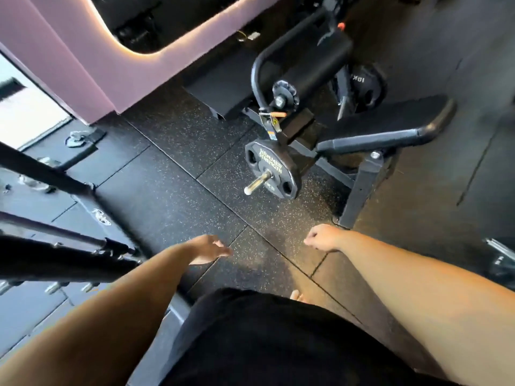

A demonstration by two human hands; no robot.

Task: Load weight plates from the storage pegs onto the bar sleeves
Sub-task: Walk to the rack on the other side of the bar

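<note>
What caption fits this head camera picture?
Left hand and right hand hang empty before a Hammer Strength plate on its sleeve.

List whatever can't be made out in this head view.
Head view:
- Plate: the number before "KG" is blocked by the sleeve.
- Rear plate: half hidden behind the frame; print blurred past "10K".
- Rack: motion-blurred and cut by the left edge; any pegs on it cannot be told.

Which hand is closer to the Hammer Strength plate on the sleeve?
Right. The right hand sits below the plate, slightly right of it; the left hand is lower-left, farther off.
</note>
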